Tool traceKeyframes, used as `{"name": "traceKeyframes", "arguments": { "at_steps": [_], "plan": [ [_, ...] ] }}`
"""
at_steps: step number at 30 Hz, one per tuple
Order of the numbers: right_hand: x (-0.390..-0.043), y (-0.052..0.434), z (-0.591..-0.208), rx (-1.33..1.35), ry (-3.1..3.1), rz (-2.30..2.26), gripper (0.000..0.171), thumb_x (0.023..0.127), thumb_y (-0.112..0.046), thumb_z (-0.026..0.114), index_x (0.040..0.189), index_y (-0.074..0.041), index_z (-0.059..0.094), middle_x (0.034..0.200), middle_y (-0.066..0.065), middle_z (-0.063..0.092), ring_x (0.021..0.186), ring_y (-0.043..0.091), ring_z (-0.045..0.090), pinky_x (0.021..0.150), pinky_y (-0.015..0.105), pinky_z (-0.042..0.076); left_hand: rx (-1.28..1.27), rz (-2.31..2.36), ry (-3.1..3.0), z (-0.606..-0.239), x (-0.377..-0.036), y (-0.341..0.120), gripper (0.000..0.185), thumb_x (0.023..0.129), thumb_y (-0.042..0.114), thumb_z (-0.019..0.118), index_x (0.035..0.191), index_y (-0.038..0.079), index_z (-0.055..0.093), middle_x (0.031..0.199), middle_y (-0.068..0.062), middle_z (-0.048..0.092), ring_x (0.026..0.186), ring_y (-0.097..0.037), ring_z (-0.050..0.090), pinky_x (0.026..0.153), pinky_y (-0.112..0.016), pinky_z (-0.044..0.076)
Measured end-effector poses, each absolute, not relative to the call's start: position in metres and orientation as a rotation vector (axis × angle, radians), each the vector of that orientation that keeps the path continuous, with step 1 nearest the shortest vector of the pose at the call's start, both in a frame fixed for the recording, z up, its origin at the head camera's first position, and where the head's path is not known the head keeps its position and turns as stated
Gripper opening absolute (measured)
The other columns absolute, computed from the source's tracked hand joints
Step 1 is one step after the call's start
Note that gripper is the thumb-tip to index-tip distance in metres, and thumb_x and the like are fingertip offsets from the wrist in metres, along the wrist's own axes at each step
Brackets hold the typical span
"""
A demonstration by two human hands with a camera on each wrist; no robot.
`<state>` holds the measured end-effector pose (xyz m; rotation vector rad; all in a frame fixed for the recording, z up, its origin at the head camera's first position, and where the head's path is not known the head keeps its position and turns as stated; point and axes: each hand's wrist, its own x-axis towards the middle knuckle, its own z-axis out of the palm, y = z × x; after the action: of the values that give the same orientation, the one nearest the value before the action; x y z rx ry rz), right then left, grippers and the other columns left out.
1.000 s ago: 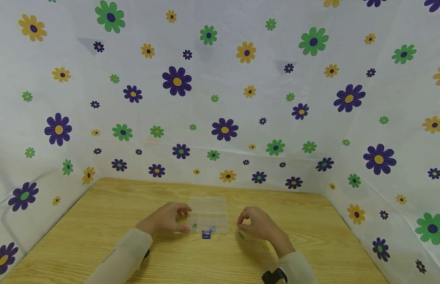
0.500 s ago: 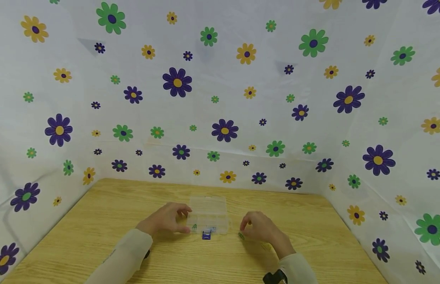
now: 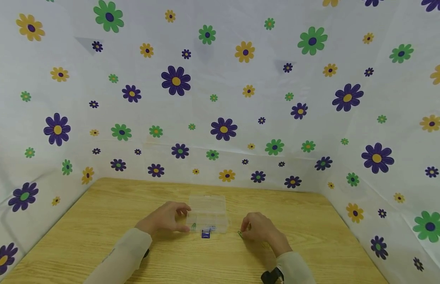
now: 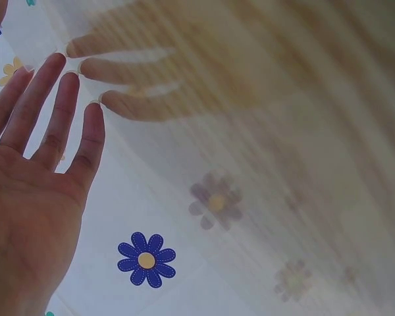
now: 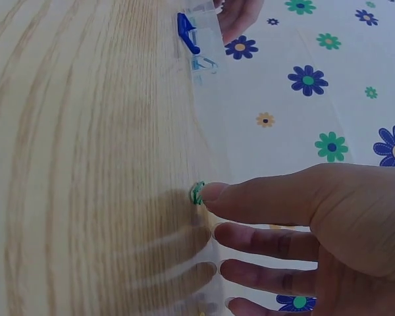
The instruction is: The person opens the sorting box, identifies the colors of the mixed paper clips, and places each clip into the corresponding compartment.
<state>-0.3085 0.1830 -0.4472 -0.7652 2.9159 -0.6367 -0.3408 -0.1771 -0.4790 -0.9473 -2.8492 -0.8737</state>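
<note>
A clear plastic compartment box (image 3: 217,218) stands on the table with its lid (image 3: 207,203) raised at the back. My left hand (image 3: 166,217) rests at its left end, thumb by the front corner and fingers along the side. In the left wrist view those fingers are nearly straight. My right hand (image 3: 260,228), to the right of the box, pinches a green paper clip (image 5: 197,193) at table level between thumb and index finger; the index tip is hidden in the right wrist view. Inside the box lie green clips (image 3: 193,226) and pale blue ones (image 3: 213,228).
A blue latch (image 3: 206,234) sticks out from the box's front edge. Wood-grain table (image 3: 135,197) surrounds the box, backed by a white flowered sheet (image 3: 262,67) on three sides. A small yellow bit (image 5: 202,314) shows under the right fingers.
My right hand has come down, its thumb and index finger closing on the green clip. It now covers the yellow clip in the head view. The left hand and box stay put.
</note>
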Motion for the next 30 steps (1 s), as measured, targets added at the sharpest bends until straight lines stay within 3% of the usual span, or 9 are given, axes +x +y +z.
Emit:
{"name": "traceKeyframes", "arguments": {
  "at_steps": [12,30],
  "plan": [
    [-0.3119,0.1826,-0.4501,-0.779,2.923,-0.597,0.009,0.080,-0.005,0.084,0.076,-0.010,0.079,0.082,-0.001,0.071,0.070,0.012,0.050,0.065,0.030,0.044,-0.965,-0.892,-2.837,-0.4783,-0.3395,-0.1776,0.066,0.077,0.042,0.090,0.126,0.003,0.069,0.113,-0.006,0.074,0.101,-0.023,0.067,0.093,-0.045,0.057],
    [-0.3112,0.1840,-0.4484,-0.879,2.897,-0.590,0.013,0.082,-0.005,0.081,0.073,-0.012,0.074,0.087,-0.001,0.067,0.077,0.012,0.053,0.071,0.032,0.047,-0.950,-0.902,-2.850,-0.4773,-0.3402,-0.1771,0.067,0.077,0.044,0.089,0.127,0.004,0.069,0.114,-0.006,0.074,0.103,-0.024,0.067,0.094,-0.046,0.056]
  ]
}}
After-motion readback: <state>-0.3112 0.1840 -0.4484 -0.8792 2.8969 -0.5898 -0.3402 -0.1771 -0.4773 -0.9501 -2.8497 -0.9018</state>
